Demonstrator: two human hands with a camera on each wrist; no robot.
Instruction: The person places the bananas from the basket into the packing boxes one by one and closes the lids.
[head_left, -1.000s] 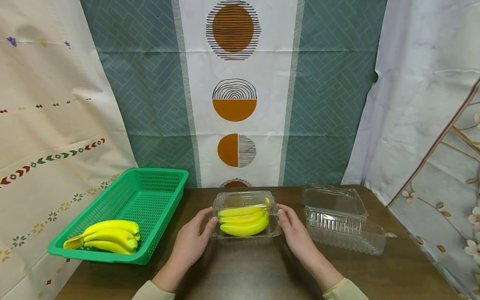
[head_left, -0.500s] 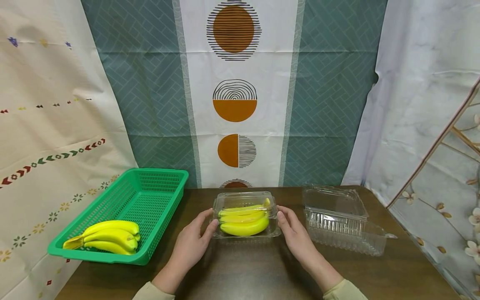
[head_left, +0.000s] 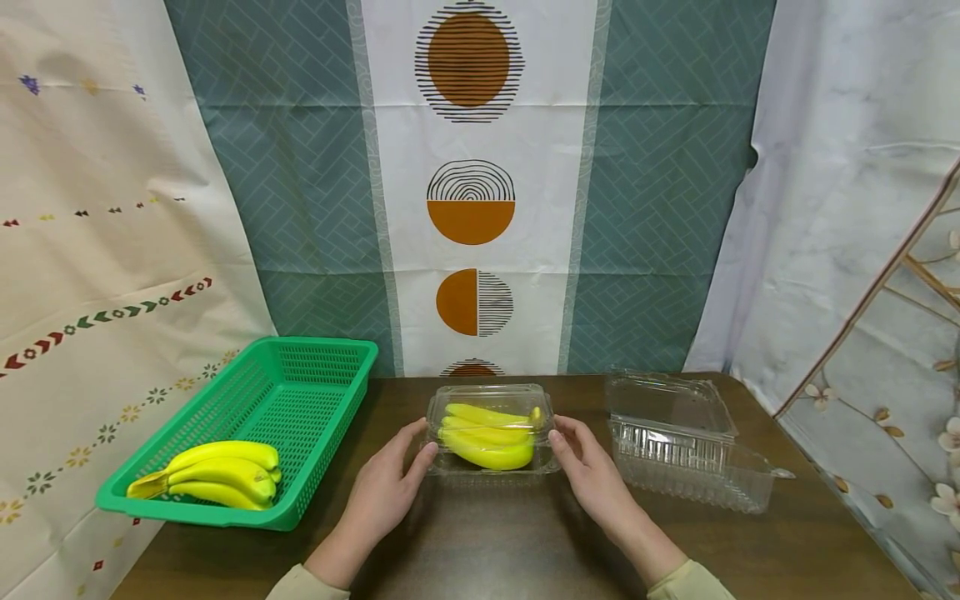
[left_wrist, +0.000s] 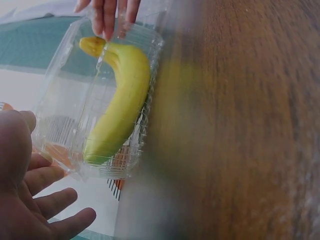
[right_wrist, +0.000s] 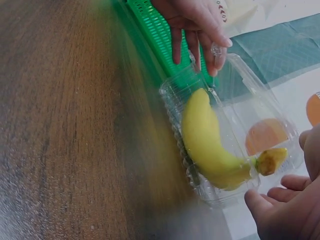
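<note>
Both hands grasp a clear plastic clamshell from its two ends: the left hand (head_left: pixel 386 479) pinches its left end between thumb and fingers, and the right hand (head_left: pixel 588 467) does the same at its right end. The clamshell (head_left: pixel 480 395) is at the middle of the worktop (head_left: pixel 495 537), toward the far edge; whether it rests there or is slightly raised, I cannot tell. Its domed lid covers a bunch of yellow bananas (head_left: pixel 487 442), stem to the right; whether the lid is latched does not show.

To the left, a perforated green basket (head_left: pixel 225 517) holds another banana bunch (head_left: pixel 221 473) at its near end, stem pointing left. To the right, well apart from the basket, sits more clear plastic packaging (head_left: pixel 675 454) with ribbed walls. Behind the worktop, a hanging cloth (head_left: pixel 288 183) carries printed orange discs and black lines.
</note>
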